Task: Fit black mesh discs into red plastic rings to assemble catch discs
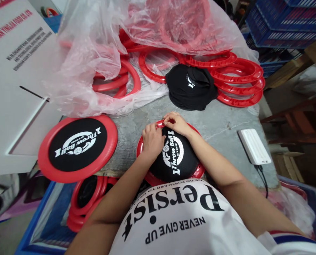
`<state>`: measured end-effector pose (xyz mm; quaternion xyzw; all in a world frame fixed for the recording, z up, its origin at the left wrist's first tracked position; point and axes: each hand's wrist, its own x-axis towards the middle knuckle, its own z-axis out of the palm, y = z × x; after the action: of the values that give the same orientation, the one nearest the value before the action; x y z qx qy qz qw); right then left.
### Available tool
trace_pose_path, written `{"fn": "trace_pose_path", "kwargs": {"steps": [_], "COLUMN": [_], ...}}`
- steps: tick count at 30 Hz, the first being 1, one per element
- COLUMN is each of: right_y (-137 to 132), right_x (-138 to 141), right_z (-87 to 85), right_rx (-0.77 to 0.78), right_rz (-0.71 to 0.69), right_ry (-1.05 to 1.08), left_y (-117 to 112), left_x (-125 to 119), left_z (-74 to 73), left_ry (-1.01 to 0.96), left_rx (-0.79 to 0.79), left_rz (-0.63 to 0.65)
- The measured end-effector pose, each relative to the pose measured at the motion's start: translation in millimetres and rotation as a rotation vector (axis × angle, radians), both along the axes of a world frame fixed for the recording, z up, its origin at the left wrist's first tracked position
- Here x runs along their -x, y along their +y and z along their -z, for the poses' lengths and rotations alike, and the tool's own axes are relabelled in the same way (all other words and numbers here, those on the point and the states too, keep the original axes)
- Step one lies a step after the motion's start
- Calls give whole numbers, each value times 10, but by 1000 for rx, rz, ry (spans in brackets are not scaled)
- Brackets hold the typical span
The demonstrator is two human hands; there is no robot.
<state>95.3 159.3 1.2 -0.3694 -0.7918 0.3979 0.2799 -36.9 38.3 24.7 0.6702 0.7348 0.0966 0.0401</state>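
Note:
A red plastic ring (199, 171) lies at the table's near edge against my shirt, with a black fabric cover (184, 148) printed "Throw Ball" stretched across it. My left hand (152, 140) has its fingers curled over the far left part of the rim, at the cover's edge. Beside it, my right hand (177, 124) pinches at the far rim, thumb and forefinger together. The bit of fabric between the fingertips is mostly hidden. To the left rests another covered disc (78, 148), its black middle flat inside a wide red rim.
Several bare red rings (240, 81) are stacked at the back right, next to a pile of black covers (191, 90). A plastic bag (99, 42) holds more rings. A white power bank (254, 146) lies right. Below left, a blue crate (41, 216) contains covered discs.

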Motion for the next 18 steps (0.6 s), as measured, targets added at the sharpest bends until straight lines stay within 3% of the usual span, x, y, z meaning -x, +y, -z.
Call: {"fn": "trace_pose_path", "kwargs": {"steps": [7, 10, 14, 18], "right_y": [-2, 9, 18, 4], "right_x": [-10, -16, -22, -21], "right_z": [3, 15, 15, -7], "right_rx": [6, 1, 3, 5], "right_rz": [2, -4, -17, -21], "right_ry": [27, 15, -28, -31], "left_y": [6, 12, 62, 127], "left_x": [20, 4, -20, 8], "left_z": [-57, -148, -236, -251], "left_ry": [-20, -28, -135, -292], "left_rx": [-56, 52, 224, 239], "left_rz": [-25, -15, -118, -166]}}
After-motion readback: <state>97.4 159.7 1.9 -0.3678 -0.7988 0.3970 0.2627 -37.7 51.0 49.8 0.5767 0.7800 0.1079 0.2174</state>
